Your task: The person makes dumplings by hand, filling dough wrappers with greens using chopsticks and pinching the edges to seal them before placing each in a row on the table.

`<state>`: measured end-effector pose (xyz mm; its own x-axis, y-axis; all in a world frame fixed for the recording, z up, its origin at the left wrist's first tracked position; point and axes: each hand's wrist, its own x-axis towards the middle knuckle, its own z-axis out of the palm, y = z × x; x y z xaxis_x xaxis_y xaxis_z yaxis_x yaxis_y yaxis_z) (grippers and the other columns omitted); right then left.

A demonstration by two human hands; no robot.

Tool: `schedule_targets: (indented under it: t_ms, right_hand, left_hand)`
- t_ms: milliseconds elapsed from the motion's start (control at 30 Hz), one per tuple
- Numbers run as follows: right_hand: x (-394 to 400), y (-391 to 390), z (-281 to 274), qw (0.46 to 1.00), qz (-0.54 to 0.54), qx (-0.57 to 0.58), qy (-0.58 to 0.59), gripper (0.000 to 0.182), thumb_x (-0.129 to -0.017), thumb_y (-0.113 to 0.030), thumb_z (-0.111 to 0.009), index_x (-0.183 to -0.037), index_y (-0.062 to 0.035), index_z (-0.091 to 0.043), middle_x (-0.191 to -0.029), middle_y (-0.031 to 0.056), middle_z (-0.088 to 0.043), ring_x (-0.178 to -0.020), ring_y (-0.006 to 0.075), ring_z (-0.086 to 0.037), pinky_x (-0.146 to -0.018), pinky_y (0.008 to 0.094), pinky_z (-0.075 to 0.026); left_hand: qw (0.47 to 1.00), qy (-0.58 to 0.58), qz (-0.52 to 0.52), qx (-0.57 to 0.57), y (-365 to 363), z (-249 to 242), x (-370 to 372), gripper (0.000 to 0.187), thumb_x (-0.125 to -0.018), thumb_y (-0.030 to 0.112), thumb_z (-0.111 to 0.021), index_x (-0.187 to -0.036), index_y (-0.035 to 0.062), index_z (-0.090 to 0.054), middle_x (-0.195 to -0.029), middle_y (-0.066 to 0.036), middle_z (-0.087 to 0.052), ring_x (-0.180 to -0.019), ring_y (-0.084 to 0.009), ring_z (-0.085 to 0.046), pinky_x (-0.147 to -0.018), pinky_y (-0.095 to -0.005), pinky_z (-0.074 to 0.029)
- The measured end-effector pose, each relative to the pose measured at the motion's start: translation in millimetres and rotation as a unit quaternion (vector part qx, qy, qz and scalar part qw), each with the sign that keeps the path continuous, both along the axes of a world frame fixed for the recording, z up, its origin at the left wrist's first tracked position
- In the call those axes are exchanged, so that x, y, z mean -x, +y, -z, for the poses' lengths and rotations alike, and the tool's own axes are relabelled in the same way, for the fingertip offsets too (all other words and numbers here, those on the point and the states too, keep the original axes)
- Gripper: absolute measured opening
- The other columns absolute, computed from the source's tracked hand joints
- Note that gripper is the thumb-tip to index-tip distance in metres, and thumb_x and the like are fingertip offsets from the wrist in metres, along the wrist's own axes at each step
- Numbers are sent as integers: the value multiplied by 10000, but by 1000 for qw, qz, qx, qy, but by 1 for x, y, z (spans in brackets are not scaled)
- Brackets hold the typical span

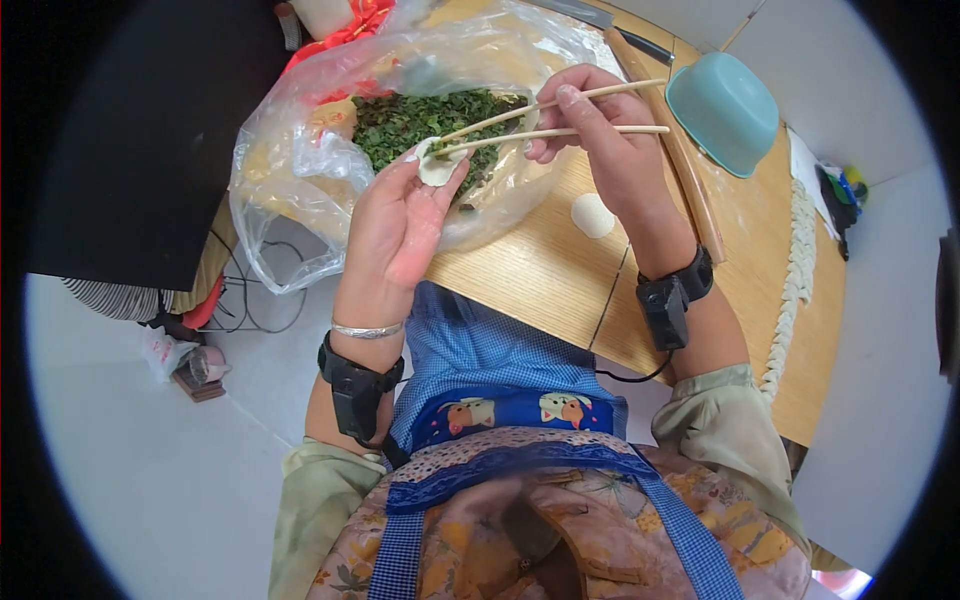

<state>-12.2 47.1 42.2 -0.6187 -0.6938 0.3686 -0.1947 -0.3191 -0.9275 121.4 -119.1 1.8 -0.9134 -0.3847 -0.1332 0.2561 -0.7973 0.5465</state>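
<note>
My left hand (pixel 405 220) is closed around a small round dough wrapper (pixel 437 170), cupping it palm up. A pair of wooden chopsticks (pixel 600 130) is gripped in my right hand (pixel 600 120). Their tips touch a bit of green filling on the wrapper. Just behind lies a heap of chopped green filling (pixel 420 122) in an open clear plastic bag (pixel 290 170). A second round wrapper (pixel 593 215) lies flat on the table below my right hand.
A long rolling pin (pixel 690 190) lies to the right of my right hand, beside an upside-down teal bowl (pixel 725 112). A row of folded dumplings (pixel 790 290) lines the right side of the wooden table (pixel 520 285). A knife (pixel 640 45) is at the back.
</note>
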Motion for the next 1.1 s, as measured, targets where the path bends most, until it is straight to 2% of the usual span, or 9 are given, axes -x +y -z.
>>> schedule_targets:
  t_ms: [300, 633, 700, 733, 767, 800, 900, 933, 1100]
  right_hand:
    - [-6, -2, 1, 999, -31, -24, 11, 191, -982, -183, -499, -1005, -12, -580, -822, 62, -599, -698, 143, -645, -628, 252, -536]
    - [4, 3, -5, 1000, 5, 20, 6, 224, -979, -197, -500, -1010, 7, -588, -834, 61, -597, -703, 127, -645, -623, 240, -531]
    - [5, 0, 3, 986, 71, -6, 149, 168, -922, -164, -562, -976, -5, -582, -849, 80, -596, -713, 188, -653, -608, 277, -531]
    - [3, -2, 7, 986, 71, -5, 149, 168, -922, -164, -562, -976, -5, -582, -849, 80, -596, -713, 188, -653, -608, 277, -531]
    - [1, -3, 11, 926, 102, -76, 357, 146, -871, -141, -581, -939, -12, -577, -857, 96, -582, -735, 226, -639, -621, 308, -529]
    - [-2, -5, 16, 816, 128, -143, 545, 132, -820, -119, -601, -902, -19, -573, -865, 111, -568, -756, 263, -625, -635, 339, -526]
    - [-13, -18, 36, 780, 65, -169, 600, 135, -748, -102, -592, -860, -32, -561, -873, 138, -530, -809, 316, -579, -678, 386, -509]
    - [-16, -19, 39, 777, 40, -192, 598, 163, -789, -78, -569, -949, -48, -562, -926, 117, -518, -861, 299, -560, -686, 378, -502]
    - [-22, -14, 29, 785, 89, -176, 587, 220, -777, -53, -593, -997, -42, -594, -933, 130, -559, -855, 311, -587, -701, 371, -504]
  left_hand:
    - [998, -31, -16, 60, -2, -1, 7, 322, -966, -10, -402, -1253, -157, -412, -1254, -263, -516, -1179, -356, -547, -1029, -376, -486]
    - [996, -27, -43, 73, -11, 7, 15, 306, -953, -31, -412, -1233, -152, -441, -1234, -263, -533, -1169, -365, -555, -998, -377, -514]
    - [998, -24, -47, 37, -12, 5, 13, 303, -944, -24, -440, -1218, -156, -450, -1217, -266, -546, -1171, -366, -553, -1008, -384, -504]
    - [998, -24, -47, 37, -12, 4, 12, 303, -944, -24, -440, -1218, -156, -450, -1217, -266, -546, -1171, -366, -553, -1008, -384, -504]
    - [998, -23, -50, 32, -13, 3, 11, 273, -953, -5, -426, -1179, -145, -484, -1182, -247, -568, -1131, -350, -577, -988, -374, -514]
    - [998, -23, -52, 28, -13, 1, 10, 256, -962, 15, -412, -1141, -135, -518, -1148, -228, -590, -1091, -335, -601, -967, -363, -523]
    - [997, -14, -46, 64, -13, -4, 4, 254, -953, -7, -412, -1150, -132, -513, -1157, -233, -587, -1107, -334, -596, -977, -356, -518]
    - [997, -14, -46, 65, -12, -7, 1, 254, -953, -7, -412, -1150, -132, -513, -1157, -233, -587, -1107, -334, -596, -977, -356, -518]
    - [994, -26, -25, 101, 0, -20, -11, 289, -930, -59, -408, -1199, -129, -487, -1185, -239, -571, -1132, -326, -587, -994, -342, -507]
